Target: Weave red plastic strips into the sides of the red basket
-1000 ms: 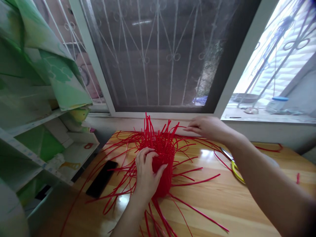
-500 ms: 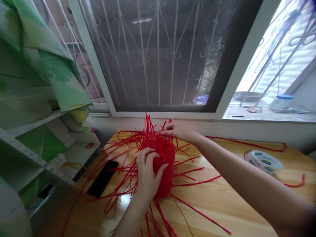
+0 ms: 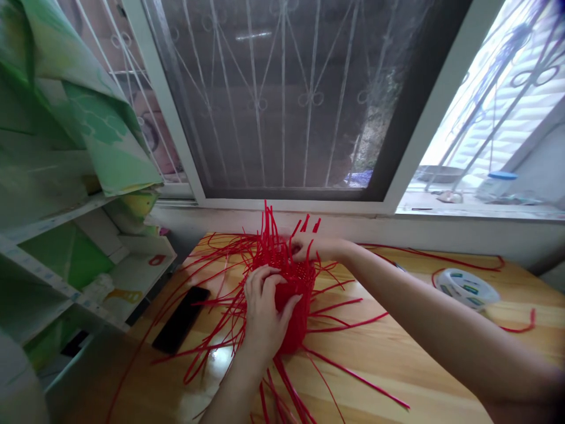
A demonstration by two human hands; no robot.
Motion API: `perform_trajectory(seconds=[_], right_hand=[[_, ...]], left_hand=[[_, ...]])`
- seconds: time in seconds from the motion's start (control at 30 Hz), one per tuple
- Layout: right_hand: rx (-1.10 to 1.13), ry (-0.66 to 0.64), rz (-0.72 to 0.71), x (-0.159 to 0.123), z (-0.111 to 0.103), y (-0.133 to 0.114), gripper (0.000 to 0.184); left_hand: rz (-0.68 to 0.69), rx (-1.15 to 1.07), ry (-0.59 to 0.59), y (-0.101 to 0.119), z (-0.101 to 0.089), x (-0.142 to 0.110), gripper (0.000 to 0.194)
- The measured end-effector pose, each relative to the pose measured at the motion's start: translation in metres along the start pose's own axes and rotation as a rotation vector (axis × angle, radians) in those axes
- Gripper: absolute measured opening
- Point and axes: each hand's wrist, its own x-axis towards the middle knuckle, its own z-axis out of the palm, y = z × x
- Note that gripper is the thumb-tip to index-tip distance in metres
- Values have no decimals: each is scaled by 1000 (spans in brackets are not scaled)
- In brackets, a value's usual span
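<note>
A red woven basket-like piece (image 3: 295, 330) rests on the wooden table, with many loose red strands (image 3: 212, 318) fanning out around it and several standing up at its far end. My left hand (image 3: 265, 300) grips its near side, thumb and fingers curved around the weave. At the far rim, my right hand (image 3: 306, 247) has its fingers closed among the upright strands; a red strand appears to be in them, though the fingertips are partly hidden.
A black phone (image 3: 182, 320) lies on the table (image 3: 375, 365) to the left. A round white container (image 3: 468, 288) with small green-marked items stands at the right. Shelves (image 3: 53, 218) and a green curtain (image 3: 101, 129) are at the left, and a barred window (image 3: 286, 106) is behind.
My right hand has moved slightly down and nearer at the rim, its fingers more curled among the strands. My left hand keeps its hold. The view has shifted a little.
</note>
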Motion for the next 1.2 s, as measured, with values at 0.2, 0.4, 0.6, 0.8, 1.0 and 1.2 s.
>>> perform_trajectory(seconds=[0.2,0.4,0.6,0.8,1.0,1.2], right_hand=[[-10,-87,81,8,9,-6,21],[0,-264,116,15,6,-16,26],[0,-406,119,14,0,-19,17],[-62,-453,94,12,-8,-27,11],[-44,259,-134,-42,-27,-30,17],[-74,1163,-478,-107,68,6,11]], left_hand=[[15,14,24,1,2,1,26],[10,9,27,1,2,1,27],[15,20,18,3,1,0,27],[97,54,90,13,2,3,4],[128,104,267,17,-1,-2,6],[233,14,274,44,-6,-13,15]])
